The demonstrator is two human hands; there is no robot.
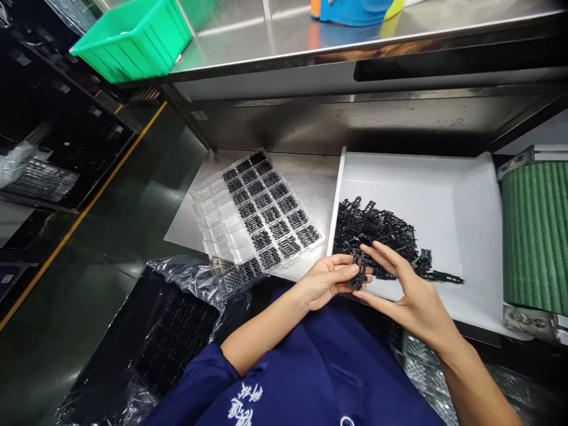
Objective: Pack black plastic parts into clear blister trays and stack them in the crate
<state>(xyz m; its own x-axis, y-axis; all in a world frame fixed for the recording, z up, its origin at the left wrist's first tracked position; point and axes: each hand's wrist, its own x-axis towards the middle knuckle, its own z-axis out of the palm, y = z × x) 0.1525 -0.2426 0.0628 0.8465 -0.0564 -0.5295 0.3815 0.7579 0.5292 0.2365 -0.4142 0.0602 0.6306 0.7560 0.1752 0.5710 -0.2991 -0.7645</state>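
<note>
My left hand [326, 280] is closed on a small bunch of black plastic parts [358, 276] at the front edge of a white tray [470, 231]. Around the bunch's right side, my right hand [406, 296] has its thumb and fingers spread, fingertips close to the parts. A pile of similar black parts [381, 231] lies in the left half of the white tray. To the left, a clear compartment tray [266, 216] rests tilted on the metal table; its right-hand compartments hold black parts, while several at its left show none.
A green bin [137, 44] and a blue container [350, 12] stand on the metal shelf [266, 44] above. At the right is a green ribbed roller [535, 234]. A plastic-lined black box [164, 331] sits low at the left.
</note>
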